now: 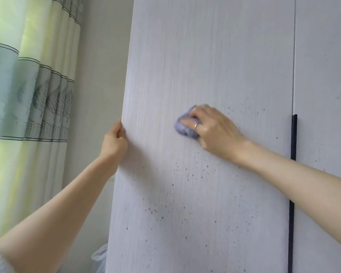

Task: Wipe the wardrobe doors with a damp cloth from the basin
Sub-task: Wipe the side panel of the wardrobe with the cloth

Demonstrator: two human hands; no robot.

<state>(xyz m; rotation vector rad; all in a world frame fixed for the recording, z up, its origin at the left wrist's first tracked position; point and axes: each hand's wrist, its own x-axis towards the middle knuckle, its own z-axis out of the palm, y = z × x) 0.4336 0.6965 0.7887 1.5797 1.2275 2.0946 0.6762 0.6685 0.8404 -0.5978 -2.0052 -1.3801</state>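
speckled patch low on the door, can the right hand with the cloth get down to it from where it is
Probably yes. The right hand presses the cloth flat on the same door, and the speckled patch lies just below it with nothing between. The left hand holds the door's edge, out of the path.

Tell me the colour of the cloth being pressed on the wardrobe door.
Pale lavender-purple cloth, bunched under the right hand; head view.

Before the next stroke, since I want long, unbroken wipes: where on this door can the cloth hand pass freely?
Free: the broad panel above the cloth, and the speckled stretch below the right hand. Crowded: the left edge, gripped by the left hand, and the right edge by the dark handle strip.
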